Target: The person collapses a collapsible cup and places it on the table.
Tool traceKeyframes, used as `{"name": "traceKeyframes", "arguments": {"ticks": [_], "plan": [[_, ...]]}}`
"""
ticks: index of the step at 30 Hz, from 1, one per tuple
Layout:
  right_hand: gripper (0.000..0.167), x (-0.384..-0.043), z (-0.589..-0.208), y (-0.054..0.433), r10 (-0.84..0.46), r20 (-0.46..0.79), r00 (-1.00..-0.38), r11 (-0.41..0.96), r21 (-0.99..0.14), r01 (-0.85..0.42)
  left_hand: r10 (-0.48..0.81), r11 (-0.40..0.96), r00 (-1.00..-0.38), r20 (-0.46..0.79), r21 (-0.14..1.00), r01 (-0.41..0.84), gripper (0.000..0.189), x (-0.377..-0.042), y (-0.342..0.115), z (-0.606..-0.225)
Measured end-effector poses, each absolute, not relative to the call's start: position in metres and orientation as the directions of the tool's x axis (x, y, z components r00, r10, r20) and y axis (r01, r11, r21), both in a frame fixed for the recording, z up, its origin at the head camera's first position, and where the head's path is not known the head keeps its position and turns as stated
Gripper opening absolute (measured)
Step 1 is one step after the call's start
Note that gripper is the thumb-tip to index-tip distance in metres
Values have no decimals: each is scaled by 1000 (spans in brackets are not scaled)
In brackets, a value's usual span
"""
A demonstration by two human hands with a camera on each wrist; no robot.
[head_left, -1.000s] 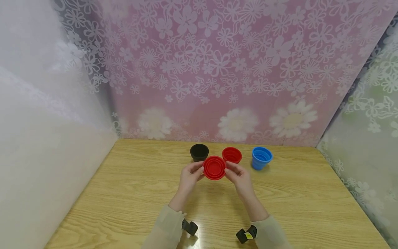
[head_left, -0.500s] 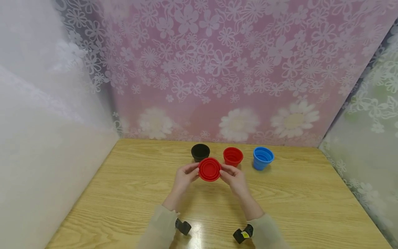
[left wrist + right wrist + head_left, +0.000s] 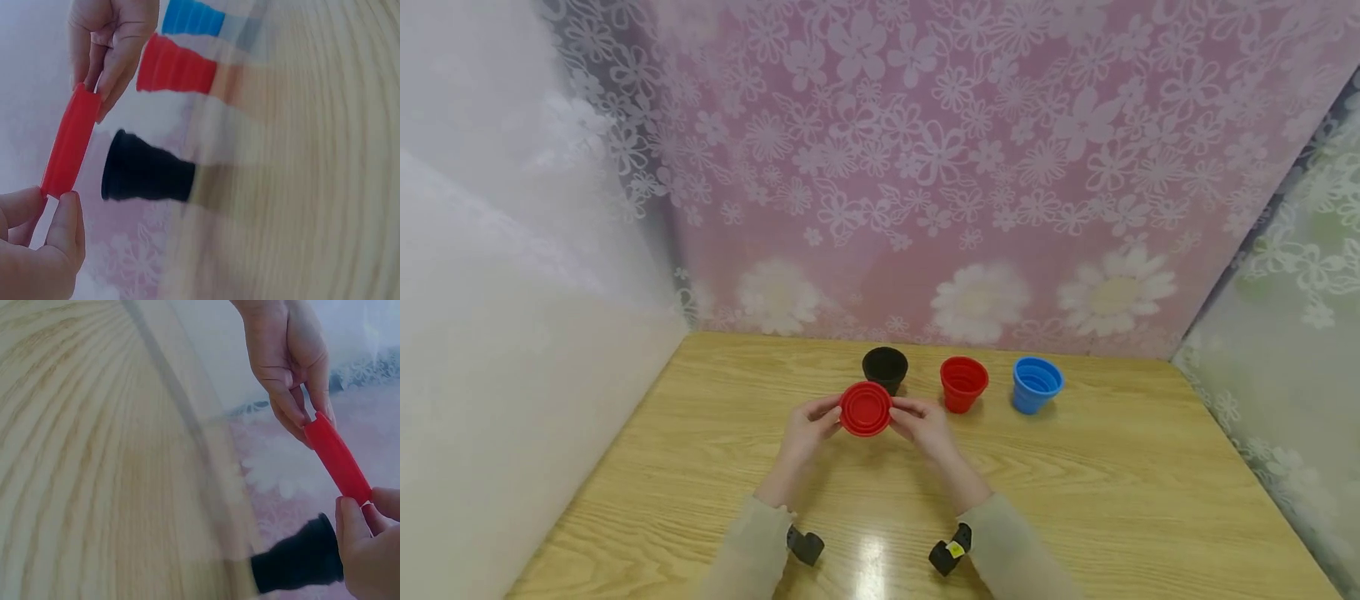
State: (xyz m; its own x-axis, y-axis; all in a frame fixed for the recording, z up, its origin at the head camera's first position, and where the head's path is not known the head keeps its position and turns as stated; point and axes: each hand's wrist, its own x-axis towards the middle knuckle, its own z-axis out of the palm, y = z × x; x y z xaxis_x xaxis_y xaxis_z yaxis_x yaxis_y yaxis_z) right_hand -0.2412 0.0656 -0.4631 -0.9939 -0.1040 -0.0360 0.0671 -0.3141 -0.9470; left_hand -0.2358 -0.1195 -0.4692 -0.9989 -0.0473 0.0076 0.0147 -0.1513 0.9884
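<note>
Between both hands, a flattened red collapsible cup (image 3: 866,409) is held above the table, its ringed inside facing the head camera. My left hand (image 3: 807,431) pinches its left rim between thumb and fingers. On the opposite rim, my right hand (image 3: 925,427) pinches it the same way. Edge-on in the left wrist view, the collapsed cup (image 3: 70,142) looks like a thin disc. Just behind it stands a black collapsible cup (image 3: 885,367), upright and expanded, its lower part partly covered in the head view.
An expanded red cup (image 3: 963,384) and a blue cup (image 3: 1037,385) stand upright in a row to the right of the black one, near the back of the wooden table (image 3: 1112,483). A flowered pink curtain (image 3: 880,208) hangs behind; pale sheets flank both sides.
Both hands have carried the flattened red cup leftward, from in front of the gap between the black and red cups. The standing red cup is now fully visible.
</note>
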Motion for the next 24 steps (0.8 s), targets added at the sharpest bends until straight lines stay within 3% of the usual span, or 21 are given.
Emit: {"name": "traceKeyframes", "arguments": {"ticks": [5, 14, 24], "plan": [[29, -249, -473, 41, -135, -47, -990, -263, -961, 82, -120, -179, -992, -47, 983, -25, 27, -241, -141, -476], [26, -272, -489, 5, -69, -90, -994, -221, -970, 103, -130, -221, -983, -133, 970, -102, 28, -260, -164, -486], [18, -296, -498, -25, 128, -85, -988, -19, -996, 83, -146, -197, -970, -193, 967, -163, 30, -282, -175, -485]]}}
